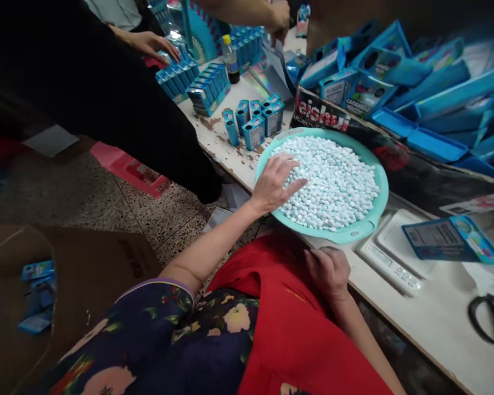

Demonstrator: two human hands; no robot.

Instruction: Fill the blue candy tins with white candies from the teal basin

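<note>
My left hand [276, 184] lies with fingers spread on the left side of a heap of small white candies [333, 181], which fill a wide mint-green basin [360, 233]. Below the basin's near rim, at the table edge, my right hand [329, 269] is closed with curled fingers in front of the red apron [296, 329]. Whatever it may hold is hidden. To the right of the basin sits a white kitchen scale [395, 263], with a blue candy box [448, 241] over its right side, tilted toward the right.
Behind the basin stands a black carton [333, 115] heaped with blue boxes. Filled-looking small boxes [253, 126] and a yellow-capped bottle [230, 60] stand farther left. Co-workers' hands [154, 44] work there. Black scissors [492, 318] lie at right; a cardboard box [102, 263] is at lower left.
</note>
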